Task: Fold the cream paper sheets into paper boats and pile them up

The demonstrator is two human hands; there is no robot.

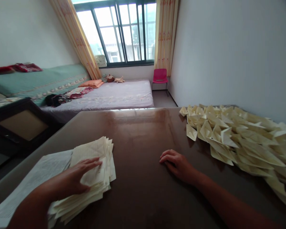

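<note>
My left hand point(79, 176) lies on a thick, uneven stack of cream paper sheets point(107, 173) at the left of the table. Its fingers are stretched over the top sheet, with the thumb apart from them. On the bare brown tabletop, right of the middle, rests my right hand point(177, 163). Its fingers are loosely bent, a small gap shows between them and the thumb, and nothing is visible in it. A large heap of folded paper boats point(228, 136) covers the right side of the table, beyond my right forearm.
White printed sheets point(45, 173) lie left of the stack, partly under my left arm. The glossy brown table point(138, 140) reaches toward a bed point(126, 93). A pink chair point(160, 76) stands by the right wall, and a dark cabinet point(23, 127) is at the left.
</note>
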